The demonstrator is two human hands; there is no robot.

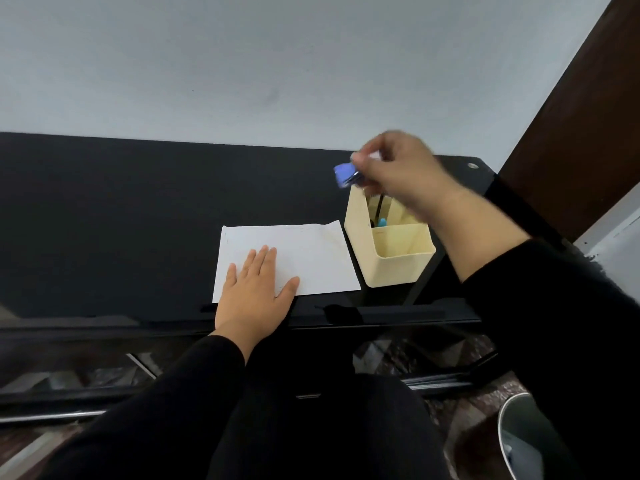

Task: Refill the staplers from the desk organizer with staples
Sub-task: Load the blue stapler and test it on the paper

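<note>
A cream desk organizer [391, 261] stands on the black desk [121, 220], right of a white sheet of paper [311, 254]. My right hand [398, 168] hovers just above the organizer's tall rear compartment and grips a small blue stapler [344, 174], blurred by motion. A dark pen and a light blue item [382, 222] stick up inside the organizer. My left hand [252, 289] lies flat, fingers straight, on the near left part of the paper. No staples are visible.
The desk ends at a white wall behind and a brown door frame [571, 116] to the right. A metal bin [519, 438] stands on the floor at lower right. My lap fills the bottom middle.
</note>
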